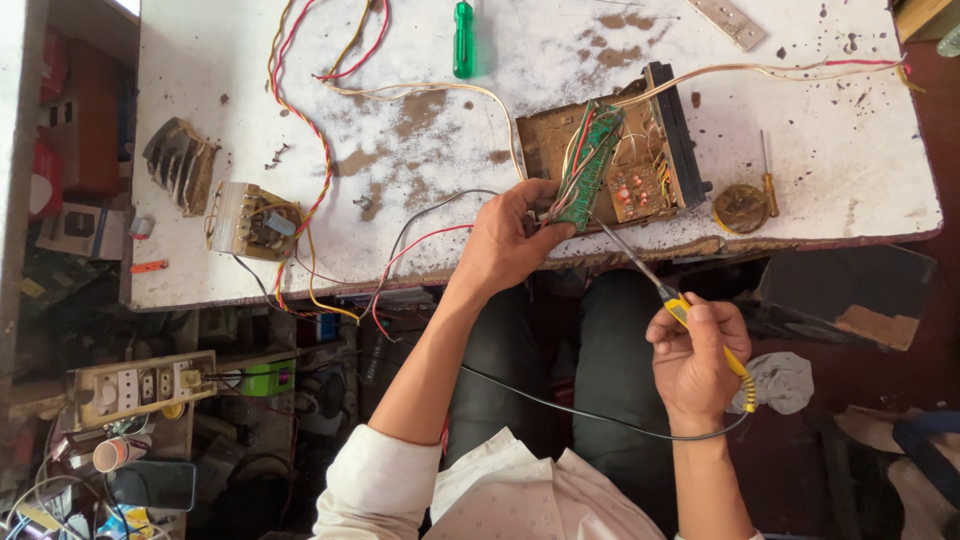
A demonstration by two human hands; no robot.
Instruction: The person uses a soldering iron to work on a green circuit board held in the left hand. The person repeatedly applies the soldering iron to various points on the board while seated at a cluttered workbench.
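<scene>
The green printed circuit board (583,170), strung with thin coloured wires, stands tilted on edge against the open brown chassis (610,150) near the front edge of the stained white worktable (420,200). The left hand (510,240) reaches up from below the chassis, fingers curled shut around the board's lower end and its wire bundle. The right hand (695,355) sits below and right of the chassis, off the table, closed in a pen-like grip on a yellow-handled soldering iron (668,295) whose thin metal shaft slants up to touch the board's lower part. Its black cord loops back across the lap.

Left of the chassis lie a small wound transformer (250,220) and twisted red-and-yellow wires (318,160); above it, a green-handled screwdriver (463,38); right of it, a round brass-coloured disc (740,207) beside 1 small yellow-handled screwdriver (768,180).
</scene>
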